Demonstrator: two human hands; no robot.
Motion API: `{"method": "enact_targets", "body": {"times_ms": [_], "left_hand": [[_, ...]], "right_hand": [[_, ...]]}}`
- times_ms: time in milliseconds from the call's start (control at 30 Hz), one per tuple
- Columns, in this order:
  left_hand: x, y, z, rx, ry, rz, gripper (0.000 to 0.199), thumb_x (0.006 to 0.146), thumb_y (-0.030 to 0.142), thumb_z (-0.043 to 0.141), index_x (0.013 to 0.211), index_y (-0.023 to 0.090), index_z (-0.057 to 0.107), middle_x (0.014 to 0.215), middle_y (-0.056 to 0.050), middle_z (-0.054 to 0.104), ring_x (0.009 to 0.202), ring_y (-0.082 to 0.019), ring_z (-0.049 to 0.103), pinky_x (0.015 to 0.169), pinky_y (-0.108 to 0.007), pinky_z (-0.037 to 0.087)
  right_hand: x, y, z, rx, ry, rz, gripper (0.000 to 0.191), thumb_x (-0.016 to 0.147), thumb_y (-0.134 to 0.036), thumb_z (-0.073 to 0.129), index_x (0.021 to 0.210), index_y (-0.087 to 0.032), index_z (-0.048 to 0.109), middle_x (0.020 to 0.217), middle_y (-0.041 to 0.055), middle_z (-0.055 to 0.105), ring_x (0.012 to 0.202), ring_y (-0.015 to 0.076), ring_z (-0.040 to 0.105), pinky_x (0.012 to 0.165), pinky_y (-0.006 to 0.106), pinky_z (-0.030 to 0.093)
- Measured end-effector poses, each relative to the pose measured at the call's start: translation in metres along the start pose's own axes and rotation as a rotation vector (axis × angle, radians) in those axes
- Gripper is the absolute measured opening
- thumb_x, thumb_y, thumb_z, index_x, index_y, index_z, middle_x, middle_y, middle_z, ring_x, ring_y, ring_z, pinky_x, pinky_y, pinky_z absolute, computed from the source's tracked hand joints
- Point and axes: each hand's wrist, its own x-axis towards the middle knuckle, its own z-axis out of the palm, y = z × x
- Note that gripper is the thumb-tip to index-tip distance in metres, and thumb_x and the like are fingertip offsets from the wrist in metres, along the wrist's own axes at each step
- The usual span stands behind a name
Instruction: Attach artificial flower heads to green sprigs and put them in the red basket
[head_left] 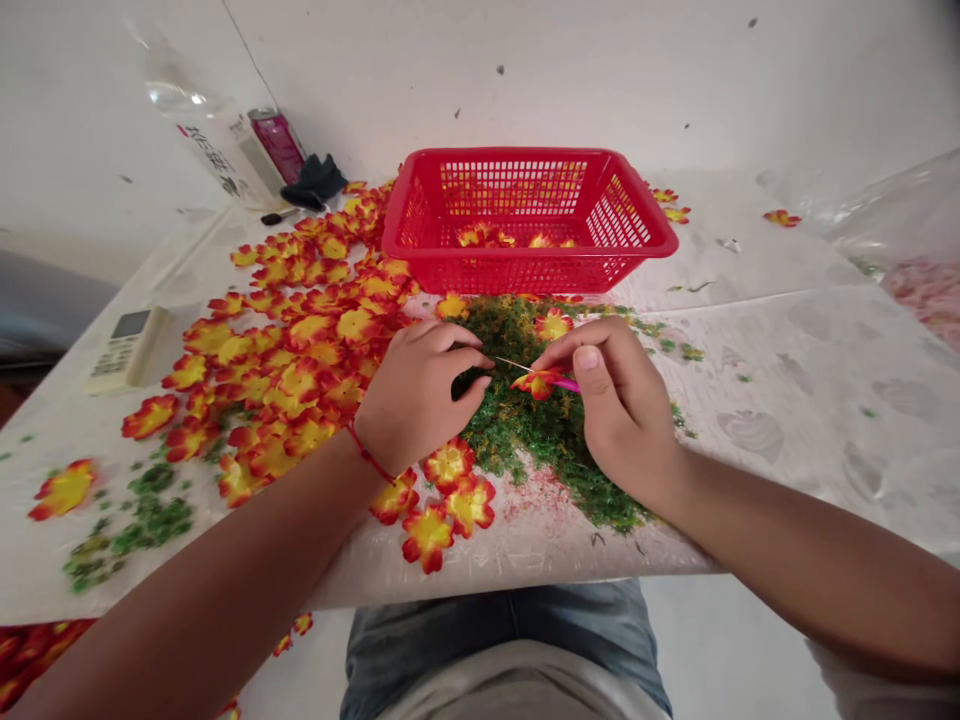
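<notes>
My right hand [626,405] is closed on a thin needle tool with a pink handle [566,383], its slim metal point [512,362] aimed left. A red and yellow fabric flower [534,384] sits by the fingertips, around or against the needle. Facing that point, my left hand [424,395] has its thumb and forefinger curled together. Whatever is between those fingertips is too small to make out. Beneath both hands spreads a heap of small green plastic sprigs [510,420]. One flower [553,325] lies on the heap, and several flowers [427,537] rest near the table edge.
A red plastic basket [532,270] with some flowers inside stands behind the hands. Many loose flowers [300,350] cover the left side. Beyond are a remote control [129,348], a clear bottle [217,150], a can [276,143] and a dark cloth [315,183]. A plastic bag [911,220] lies right.
</notes>
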Motion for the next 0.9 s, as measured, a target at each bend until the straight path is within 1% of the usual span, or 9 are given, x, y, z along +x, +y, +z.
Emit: {"method": "enact_targets", "body": {"times_ms": [133, 267, 367, 467, 600, 667, 733, 833, 900], "left_hand": [[0.001, 0.000, -0.001, 0.020, -0.021, 0.009, 0.017, 0.109, 0.025, 0.071, 0.100, 0.023, 0.085, 0.123, -0.009, 0.084, 0.118, -0.031, 0.077, 0.108, -0.052, 0.055], [0.003, 0.001, -0.003, -0.005, 0.009, -0.010, 0.016, 0.112, 0.025, 0.069, 0.107, 0.023, 0.084, 0.122, -0.009, 0.085, 0.117, -0.031, 0.078, 0.108, -0.050, 0.056], [0.004, 0.004, -0.006, -0.108, 0.070, -0.057, 0.014, 0.113, 0.026, 0.071, 0.112, 0.023, 0.085, 0.114, -0.007, 0.088, 0.109, -0.028, 0.081, 0.104, -0.044, 0.060], [0.004, 0.007, -0.009, -0.253, 0.137, -0.166, 0.010, 0.108, 0.030, 0.081, 0.112, 0.024, 0.088, 0.110, -0.004, 0.090, 0.102, -0.025, 0.084, 0.097, -0.036, 0.065], [0.004, 0.010, -0.012, -0.410, 0.143, -0.246, 0.012, 0.101, 0.037, 0.090, 0.107, 0.026, 0.090, 0.104, -0.002, 0.091, 0.096, -0.024, 0.086, 0.091, -0.033, 0.069], [0.004, 0.011, -0.013, -0.452, 0.125, -0.260, 0.014, 0.100, 0.038, 0.091, 0.107, 0.026, 0.091, 0.103, -0.003, 0.091, 0.094, -0.023, 0.086, 0.089, -0.032, 0.070], [0.004, 0.014, -0.014, -0.484, 0.118, -0.250, 0.016, 0.099, 0.040, 0.092, 0.107, 0.026, 0.092, 0.103, -0.003, 0.091, 0.093, -0.023, 0.086, 0.090, -0.032, 0.070], [0.003, 0.018, -0.013, -0.549, 0.121, -0.221, 0.014, 0.098, 0.038, 0.093, 0.107, 0.027, 0.092, 0.101, -0.003, 0.091, 0.092, -0.022, 0.086, 0.092, -0.033, 0.072], [0.003, 0.019, -0.012, -0.598, 0.126, -0.226, 0.015, 0.097, 0.036, 0.095, 0.108, 0.027, 0.093, 0.102, -0.003, 0.091, 0.090, -0.022, 0.087, 0.089, -0.032, 0.072]], "right_hand": [[0.001, -0.001, 0.000, -0.013, 0.004, -0.007, 0.030, 0.122, -0.048, 0.053, 0.112, -0.028, 0.073, 0.102, 0.0040, 0.077, 0.091, 0.0207, 0.073, 0.079, 0.039, 0.057], [0.001, -0.001, 0.000, -0.006, 0.013, -0.009, 0.029, 0.121, -0.048, 0.054, 0.112, -0.028, 0.073, 0.102, 0.0041, 0.078, 0.092, 0.0210, 0.074, 0.077, 0.039, 0.059], [0.000, -0.001, 0.000, 0.000, 0.014, -0.002, 0.029, 0.121, -0.048, 0.055, 0.111, -0.028, 0.073, 0.102, 0.0040, 0.078, 0.093, 0.0208, 0.075, 0.078, 0.039, 0.059], [-0.001, 0.000, 0.001, 0.017, 0.031, -0.023, 0.027, 0.121, -0.046, 0.055, 0.112, -0.028, 0.073, 0.103, 0.0037, 0.079, 0.094, 0.0205, 0.076, 0.081, 0.040, 0.060], [-0.001, 0.001, 0.002, 0.087, 0.080, -0.091, 0.024, 0.122, -0.044, 0.054, 0.114, -0.030, 0.071, 0.103, 0.0040, 0.079, 0.095, 0.0221, 0.078, 0.083, 0.043, 0.063], [-0.002, 0.001, 0.001, 0.120, 0.085, -0.135, 0.020, 0.121, -0.042, 0.055, 0.116, -0.030, 0.070, 0.103, 0.0042, 0.079, 0.095, 0.0226, 0.079, 0.083, 0.044, 0.065], [-0.003, 0.001, 0.000, 0.124, 0.049, -0.168, 0.017, 0.120, -0.041, 0.056, 0.119, -0.030, 0.070, 0.105, 0.0050, 0.079, 0.096, 0.0232, 0.080, 0.084, 0.044, 0.067], [-0.003, 0.000, -0.001, 0.111, 0.002, -0.185, 0.016, 0.121, -0.037, 0.055, 0.121, -0.030, 0.069, 0.107, 0.0060, 0.080, 0.097, 0.0236, 0.081, 0.086, 0.045, 0.068], [-0.003, -0.001, -0.001, 0.104, 0.017, -0.190, 0.016, 0.121, -0.036, 0.054, 0.122, -0.030, 0.069, 0.107, 0.0058, 0.080, 0.097, 0.0233, 0.081, 0.086, 0.045, 0.067]]}}
